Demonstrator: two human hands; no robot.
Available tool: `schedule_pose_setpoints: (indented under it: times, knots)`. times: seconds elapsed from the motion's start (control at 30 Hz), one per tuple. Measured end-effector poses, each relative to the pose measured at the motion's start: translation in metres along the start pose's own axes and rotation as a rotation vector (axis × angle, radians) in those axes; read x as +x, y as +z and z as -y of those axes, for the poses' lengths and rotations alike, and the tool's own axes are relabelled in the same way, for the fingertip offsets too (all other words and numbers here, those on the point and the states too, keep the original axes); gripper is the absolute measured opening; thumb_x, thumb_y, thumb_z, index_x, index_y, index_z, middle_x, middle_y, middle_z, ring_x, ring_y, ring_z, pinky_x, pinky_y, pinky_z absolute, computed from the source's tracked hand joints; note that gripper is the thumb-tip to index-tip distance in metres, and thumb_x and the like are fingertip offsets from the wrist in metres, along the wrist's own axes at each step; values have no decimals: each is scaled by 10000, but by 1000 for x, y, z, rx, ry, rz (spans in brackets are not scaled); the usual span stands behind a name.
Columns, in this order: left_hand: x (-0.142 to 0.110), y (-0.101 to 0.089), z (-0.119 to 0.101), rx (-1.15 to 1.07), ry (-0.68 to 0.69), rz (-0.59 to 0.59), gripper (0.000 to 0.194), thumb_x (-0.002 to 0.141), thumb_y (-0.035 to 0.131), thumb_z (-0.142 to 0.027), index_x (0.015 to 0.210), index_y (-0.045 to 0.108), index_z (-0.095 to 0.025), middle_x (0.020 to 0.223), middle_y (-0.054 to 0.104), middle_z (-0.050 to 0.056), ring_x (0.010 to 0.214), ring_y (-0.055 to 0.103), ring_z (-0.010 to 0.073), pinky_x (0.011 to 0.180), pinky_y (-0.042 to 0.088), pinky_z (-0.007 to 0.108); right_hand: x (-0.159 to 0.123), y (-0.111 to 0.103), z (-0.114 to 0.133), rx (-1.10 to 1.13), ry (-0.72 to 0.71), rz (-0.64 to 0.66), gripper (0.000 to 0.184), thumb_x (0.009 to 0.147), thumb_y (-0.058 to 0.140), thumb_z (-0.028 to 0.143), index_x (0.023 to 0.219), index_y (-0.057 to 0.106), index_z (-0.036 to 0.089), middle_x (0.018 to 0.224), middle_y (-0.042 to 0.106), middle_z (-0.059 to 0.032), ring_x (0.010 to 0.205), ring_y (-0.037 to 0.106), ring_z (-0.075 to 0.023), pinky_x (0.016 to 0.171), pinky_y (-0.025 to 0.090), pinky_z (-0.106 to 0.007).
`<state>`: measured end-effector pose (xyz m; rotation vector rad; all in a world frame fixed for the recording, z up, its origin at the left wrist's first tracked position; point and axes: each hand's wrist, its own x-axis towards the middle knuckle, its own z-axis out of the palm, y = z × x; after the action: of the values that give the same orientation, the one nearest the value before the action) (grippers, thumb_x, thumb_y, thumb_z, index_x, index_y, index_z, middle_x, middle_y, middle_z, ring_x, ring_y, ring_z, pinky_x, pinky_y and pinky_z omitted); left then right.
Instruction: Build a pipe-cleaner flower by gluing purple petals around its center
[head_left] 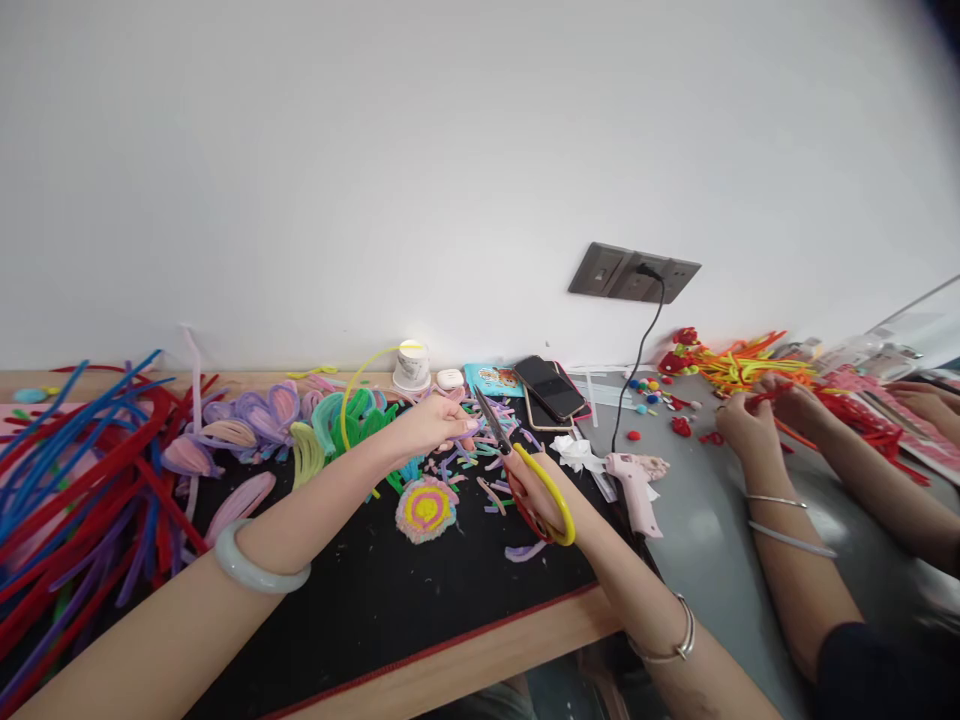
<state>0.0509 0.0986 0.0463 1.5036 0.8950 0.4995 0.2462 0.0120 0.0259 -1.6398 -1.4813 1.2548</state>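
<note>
While in right grip (534, 488), scissors (504, 440) aslant

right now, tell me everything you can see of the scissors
The scissors have slim, dark, metal-looking blades and a large yellow handle loop, apparently plastic, with red showing below. The right hand grips the handles above the black mat, blades pointing forward beside the left hand. Any blade gap is unclear.

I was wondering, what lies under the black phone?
Under the black phone, a pale-rimmed item sticks out at the near side, and something red shows along the right. Their covered parts, and whatever lies beneath them, cannot be seen.
</note>
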Motion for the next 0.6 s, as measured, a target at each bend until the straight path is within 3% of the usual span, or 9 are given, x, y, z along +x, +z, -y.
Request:
schedule_pose_setpoints:
  times: [0.1,0.23,0.33,0.4,0.5,0.6]
  knots:
    - [-12,-5,0,0,25,22,416,746,618,-543,723,683,-132,829,685,58,473,393,68,467,291,226,-1,-6,-2,207,57,-69,519,824,467,623,520,426,204,358,312,74,297,282,-62,304,240,-199]
    - [-32,-10,4,-125,-6,37,400,820,549,-518,895,723,-165,985,676,84,603,503,116,512,352,237,-14,-20,-2,605,-68,-167,323,796,572,515,781,578,192,505,426,67,376,376,-78,346,374,-205]
    - [-44,-11,6,-240,-51,38,430,837,558,-469,1217,601,-274,1023,683,44,599,514,111,488,324,226,-26,-36,2,783,-175,-317,284,751,647,382,960,598,195,680,570,22,526,521,-115,475,498,-246]
    - [-49,-9,8,-261,-65,27,516,820,587,-455,1305,521,-292,961,698,28,558,508,102,473,305,221,-32,-47,5,847,-215,-449,268,734,659,317,963,600,191,726,602,6,577,555,-125,525,522,-254]
    - [-52,-4,11,-248,-96,-44,477,770,628,-483,1167,631,-219,903,706,50,588,562,122,491,340,227,-35,-63,4,918,-232,-579,182,743,635,269,902,606,184,701,600,11,558,550,-111,524,520,-236]
    - [-55,1,13,-227,-120,-82,423,742,635,-525,999,691,-192,909,710,69,657,614,160,522,376,237,-34,-78,-2,948,-231,-614,138,757,617,265,871,595,190,692,589,22,536,550,-105,526,526,-252]
